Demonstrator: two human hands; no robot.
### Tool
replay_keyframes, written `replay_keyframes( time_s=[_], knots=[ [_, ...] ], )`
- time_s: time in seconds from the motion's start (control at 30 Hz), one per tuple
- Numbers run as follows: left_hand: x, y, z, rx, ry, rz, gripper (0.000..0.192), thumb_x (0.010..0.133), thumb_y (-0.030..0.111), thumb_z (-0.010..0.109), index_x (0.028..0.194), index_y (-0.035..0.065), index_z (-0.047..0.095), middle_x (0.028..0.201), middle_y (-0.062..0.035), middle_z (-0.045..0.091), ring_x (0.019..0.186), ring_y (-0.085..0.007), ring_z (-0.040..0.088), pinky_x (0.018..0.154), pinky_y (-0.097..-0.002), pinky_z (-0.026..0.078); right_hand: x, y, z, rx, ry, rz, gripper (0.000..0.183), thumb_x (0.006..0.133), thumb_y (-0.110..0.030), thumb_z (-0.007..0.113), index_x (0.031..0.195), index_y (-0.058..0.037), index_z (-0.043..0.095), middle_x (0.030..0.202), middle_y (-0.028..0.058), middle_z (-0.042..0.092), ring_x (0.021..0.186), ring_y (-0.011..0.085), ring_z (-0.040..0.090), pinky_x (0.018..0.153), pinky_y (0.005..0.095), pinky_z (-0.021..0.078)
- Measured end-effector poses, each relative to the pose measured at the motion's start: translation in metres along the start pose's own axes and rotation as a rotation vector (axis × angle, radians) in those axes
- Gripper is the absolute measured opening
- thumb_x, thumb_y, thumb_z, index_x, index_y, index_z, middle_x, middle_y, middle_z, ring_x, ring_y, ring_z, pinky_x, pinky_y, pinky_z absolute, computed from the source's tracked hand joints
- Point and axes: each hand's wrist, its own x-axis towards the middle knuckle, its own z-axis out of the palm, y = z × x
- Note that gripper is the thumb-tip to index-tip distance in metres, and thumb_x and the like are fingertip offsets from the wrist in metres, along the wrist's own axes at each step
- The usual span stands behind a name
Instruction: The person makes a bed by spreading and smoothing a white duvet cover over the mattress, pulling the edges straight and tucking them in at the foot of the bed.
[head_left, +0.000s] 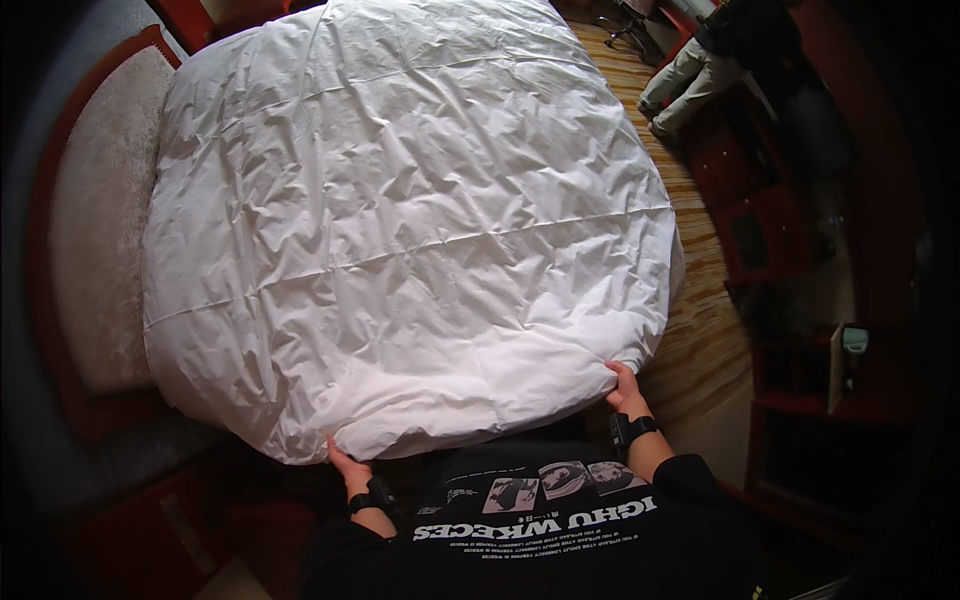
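A white sheet or duvet cover (450, 225), creased by fold lines and many wrinkles, spreads over the whole bed before me. My left hand (349, 463) grips its near edge toward the left corner, thumb on top and fingers hidden beneath the cloth. Farther right, my right hand (624, 387) grips the same edge by the right corner, its fingers also partly out of sight. Between both hands the cloth edge runs bunched and slightly raised in front of my black shirt. Each wrist wears a black strapped device.
A padded headboard (112, 217) with a red-brown frame stands at the left. Wood-patterned flooring (701, 255) runs along the right. Another person in pale trousers (694, 79) stands at the upper right, near dark red cabinets (739, 172). A light green cup (855, 340) sits on the furniture at right.
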Motion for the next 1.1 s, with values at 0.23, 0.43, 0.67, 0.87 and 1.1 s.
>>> replay_keyframes(
  time_s=[0.23, 0.43, 0.67, 0.87, 1.1],
  knots=[
    [-0.029, -0.107, 0.054, -0.189, -0.312, -0.319, 0.061, 0.071, 0.045, 0.055, 0.119, 0.0108, 0.04, 0.116, -0.0066, 0.045, 0.107, -0.028, 0.04, 0.092, -0.0452, 0.029, -0.03, -0.048, 0.066, -0.031, -0.222, 0.056, 0.044, 0.075, -0.019, 0.052, 0.112, 0.0029, 0.042, 0.113, 0.0123, 0.048, 0.103, 0.0258, 0.045, 0.092, 0.0389, 0.0329],
    [-0.073, -0.206, 0.107, -0.098, -0.429, -0.543, 0.062, 0.064, 0.039, 0.065, 0.115, 0.0101, 0.042, 0.114, -0.0078, 0.047, 0.106, -0.0289, 0.041, 0.094, -0.0462, 0.029, -0.042, -0.074, 0.048, -0.278, -0.528, 0.196, 0.034, 0.072, -0.011, 0.059, 0.103, -0.0028, 0.05, 0.1, 0.0069, 0.054, 0.094, 0.0193, 0.05, 0.086, 0.0309, 0.0376],
    [-0.132, -0.281, 0.197, 0.014, -0.49, -0.436, 0.052, 0.07, 0.027, 0.058, 0.115, 0.0057, 0.042, 0.113, -0.0098, 0.047, 0.103, -0.0286, 0.043, 0.092, -0.044, 0.033, -0.026, -0.086, 0.008, -0.108, -0.689, 0.319, 0.036, 0.075, -0.019, 0.056, 0.107, -0.0047, 0.046, 0.106, 0.0068, 0.052, 0.098, 0.02, 0.047, 0.088, 0.0347, 0.0356],
    [-0.189, -0.268, 0.207, 0.057, -0.439, -0.258, 0.054, 0.069, 0.02, 0.053, 0.117, 0.0005, 0.038, 0.114, -0.0135, 0.046, 0.105, -0.0289, 0.043, 0.092, -0.0407, 0.033, 0.019, -0.097, -0.012, 0.447, -0.556, 0.437, 0.053, 0.076, -0.042, 0.051, 0.114, -0.007, 0.042, 0.115, 0.0102, 0.045, 0.107, 0.0265, 0.041, 0.093, 0.0399, 0.0313],
    [-0.234, -0.227, 0.193, 0.022, -0.532, -0.087, 0.049, 0.068, 0.018, 0.051, 0.111, -0.0039, 0.042, 0.11, -0.016, 0.048, 0.102, -0.0307, 0.045, 0.092, -0.0415, 0.034, 0.169, -0.088, -0.131, 0.436, -0.338, -0.116, 0.06, 0.078, -0.055, 0.039, 0.119, -0.0109, 0.04, 0.121, 0.0079, 0.039, 0.11, 0.0251, 0.036, 0.092, 0.0401, 0.031]
  ],
)
